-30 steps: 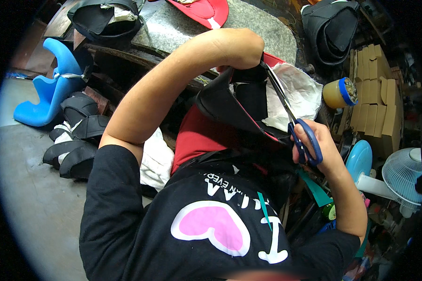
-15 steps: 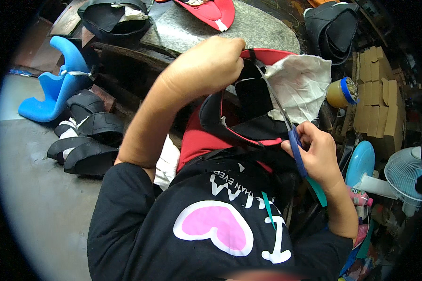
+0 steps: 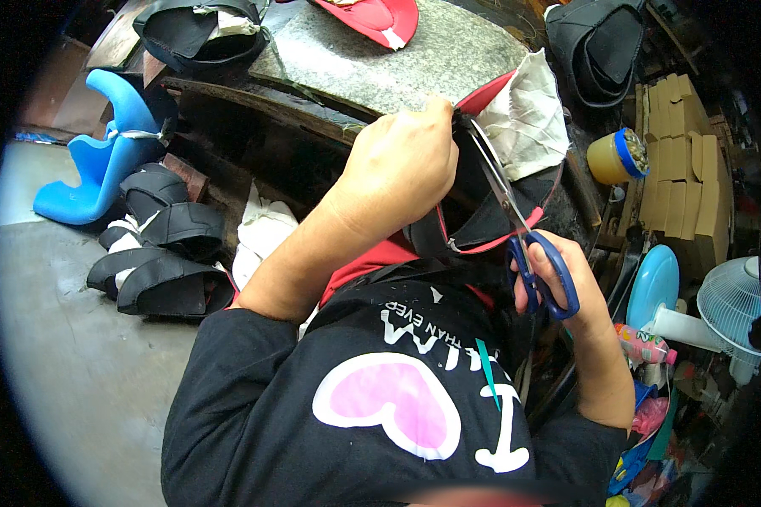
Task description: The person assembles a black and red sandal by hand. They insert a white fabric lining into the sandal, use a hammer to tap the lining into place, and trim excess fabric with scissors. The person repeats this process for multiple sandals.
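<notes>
My left hand [image 3: 406,160] is closed in a pinch on the upper edge of a black and red sewn piece [image 3: 482,215], perhaps a shoe upper. White cloth [image 3: 528,118] hangs from its far side. The fingers of my right hand [image 3: 588,279] are through the dark blue handles of a pair of scissors [image 3: 507,203]. The blades point up and left, their tips close to my left fingertips at the piece's edge. Part of the piece is hidden behind my left hand. A thin teal strip [image 3: 487,372] lies on my black shirt.
A grey stone slab [image 3: 330,63] with a red piece [image 3: 372,19] lies ahead. Black sewn pieces [image 3: 165,245] are stacked at left beside a blue curved plastic object [image 3: 101,156]. At right stand a blue-rimmed jar [image 3: 607,163], cardboard boxes [image 3: 681,186] and a fan [image 3: 731,304].
My left hand has shifted right and slightly down. The scissors have turned, showing their handle loops. The sewn piece has tilted, and the teal strip below my right hand is out of sight.
</notes>
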`<action>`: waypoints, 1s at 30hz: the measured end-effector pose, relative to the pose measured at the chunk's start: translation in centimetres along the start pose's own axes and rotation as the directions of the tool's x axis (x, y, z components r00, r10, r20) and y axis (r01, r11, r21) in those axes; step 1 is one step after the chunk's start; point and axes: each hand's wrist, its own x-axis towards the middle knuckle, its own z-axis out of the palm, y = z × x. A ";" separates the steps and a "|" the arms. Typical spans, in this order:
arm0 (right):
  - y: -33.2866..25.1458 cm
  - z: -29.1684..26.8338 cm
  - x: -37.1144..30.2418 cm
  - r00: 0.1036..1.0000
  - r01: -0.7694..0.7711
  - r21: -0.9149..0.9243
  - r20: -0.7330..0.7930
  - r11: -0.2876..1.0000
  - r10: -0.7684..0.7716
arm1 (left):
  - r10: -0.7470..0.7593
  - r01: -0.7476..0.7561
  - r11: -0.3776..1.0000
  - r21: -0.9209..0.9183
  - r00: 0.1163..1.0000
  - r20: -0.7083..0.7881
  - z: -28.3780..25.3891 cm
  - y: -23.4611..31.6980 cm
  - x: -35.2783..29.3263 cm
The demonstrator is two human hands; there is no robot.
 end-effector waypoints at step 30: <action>-0.8 -1.0 0.3 0.997 -0.058 0.054 0.057 0.997 0.054 | 0.003 0.002 0.992 -0.122 0.999 0.037 0.3 -1.2 0.1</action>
